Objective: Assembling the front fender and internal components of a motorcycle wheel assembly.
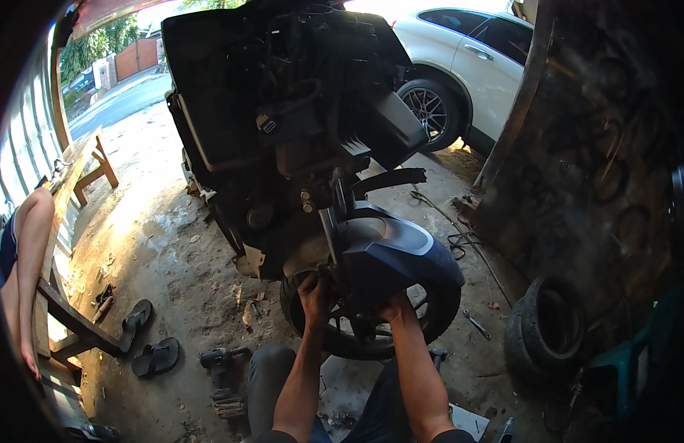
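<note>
In front of me stands a motor scooter with its front wheel [447, 314] under a blue and grey mudguard [408, 232]. Both my forearms reach forward to the lower end of its front fork [329, 229]. My left hand [314, 297] is beside the fork on the wheel's left side, its fingers curled in on something dark that I cannot make out. Across the hub, my right hand [390, 306] reaches in below the mudguard. Its fingers are hidden behind the mudguard and dark parts. The wheel is upright between my knees.
Left on the ground lie a black power tool [222, 373] and dark flip-flops [156, 357]. A person's bare leg [33, 251] rests at a wooden bench [76, 166]. To the right are a spanner [477, 325], stacked tyres [548, 325] and a green chair [622, 369]. A white car [467, 55] stands behind.
</note>
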`<state>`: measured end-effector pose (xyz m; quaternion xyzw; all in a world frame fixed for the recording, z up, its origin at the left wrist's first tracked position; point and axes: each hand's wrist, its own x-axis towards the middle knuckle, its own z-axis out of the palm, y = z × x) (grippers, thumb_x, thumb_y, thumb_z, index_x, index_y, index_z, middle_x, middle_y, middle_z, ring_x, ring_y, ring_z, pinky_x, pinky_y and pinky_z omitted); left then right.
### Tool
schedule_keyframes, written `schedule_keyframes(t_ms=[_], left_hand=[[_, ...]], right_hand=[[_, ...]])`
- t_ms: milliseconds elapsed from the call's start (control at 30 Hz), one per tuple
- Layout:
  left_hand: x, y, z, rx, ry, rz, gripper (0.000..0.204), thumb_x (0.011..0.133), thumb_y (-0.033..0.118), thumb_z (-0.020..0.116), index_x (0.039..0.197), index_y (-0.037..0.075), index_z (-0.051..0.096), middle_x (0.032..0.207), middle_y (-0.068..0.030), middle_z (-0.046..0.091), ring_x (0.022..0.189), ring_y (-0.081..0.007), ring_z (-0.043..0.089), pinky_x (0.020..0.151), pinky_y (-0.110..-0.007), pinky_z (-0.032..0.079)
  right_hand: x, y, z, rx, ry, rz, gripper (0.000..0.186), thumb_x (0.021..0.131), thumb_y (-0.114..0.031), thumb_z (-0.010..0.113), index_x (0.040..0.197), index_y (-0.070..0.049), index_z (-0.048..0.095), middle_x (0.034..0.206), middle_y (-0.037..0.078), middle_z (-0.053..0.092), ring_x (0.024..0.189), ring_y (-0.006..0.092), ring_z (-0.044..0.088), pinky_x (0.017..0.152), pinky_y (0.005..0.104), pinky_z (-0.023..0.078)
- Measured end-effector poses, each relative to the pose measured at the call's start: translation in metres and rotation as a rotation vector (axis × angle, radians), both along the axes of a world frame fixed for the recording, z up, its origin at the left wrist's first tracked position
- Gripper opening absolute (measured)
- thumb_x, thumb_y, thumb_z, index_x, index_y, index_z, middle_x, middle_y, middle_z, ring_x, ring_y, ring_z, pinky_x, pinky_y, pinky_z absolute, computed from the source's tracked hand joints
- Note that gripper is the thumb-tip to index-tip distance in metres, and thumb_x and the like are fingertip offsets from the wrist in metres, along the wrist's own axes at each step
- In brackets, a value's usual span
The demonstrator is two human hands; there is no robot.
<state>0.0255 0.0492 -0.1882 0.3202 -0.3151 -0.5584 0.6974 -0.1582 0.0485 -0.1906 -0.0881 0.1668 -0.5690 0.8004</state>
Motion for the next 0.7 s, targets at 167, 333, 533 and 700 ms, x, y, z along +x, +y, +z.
schedule_keyframes(t_ms=[167,333,533,700], left_hand=[[-0.008,-0.001,0.003,-0.032,0.035,0.022,0.028,0.097,0.024,0.059,0.076,0.005,0.06,0.058,0.0024,0.054,0.046,-0.0034,0.046,0.04,-0.021,0.032],[-0.009,-0.006,-0.008,-0.076,-0.058,0.103,0.026,0.099,0.025,0.055,0.082,0.007,0.059,0.058,0.0042,0.048,0.046,-0.0039,0.043,0.041,-0.021,0.032],[-0.014,-0.002,-0.002,-0.147,-0.137,0.203,0.017,0.097,0.017,0.055,0.087,0.005,0.059,0.06,0.0051,0.049,0.049,-0.0029,0.043,0.043,-0.021,0.033],[-0.015,-0.006,-0.013,-0.191,-0.135,0.24,0.014,0.096,0.015,0.054,0.088,0.005,0.058,0.058,0.0058,0.047,0.047,-0.0022,0.041,0.041,-0.021,0.032]], right_hand=[[-0.005,-0.002,-0.007,-0.044,-0.117,0.096,0.039,0.098,-0.037,0.048,0.119,-0.007,0.06,0.113,0.009,0.067,0.101,0.0237,0.066,0.087,0.0415,0.056],[-0.006,-0.008,-0.011,-0.152,-0.215,0.218,0.039,0.098,-0.037,0.049,0.12,-0.007,0.06,0.114,0.009,0.067,0.101,0.0237,0.066,0.087,0.0415,0.056],[0.002,0.0,0.002,-0.11,-0.034,0.082,0.039,0.097,-0.036,0.051,0.12,-0.007,0.06,0.116,0.009,0.066,0.103,0.0232,0.065,0.088,0.0415,0.056],[0.008,0.007,0.012,-0.147,-0.089,0.086,0.038,0.097,-0.035,0.051,0.121,-0.007,0.06,0.116,0.009,0.066,0.104,0.0229,0.065,0.089,0.0414,0.055]])
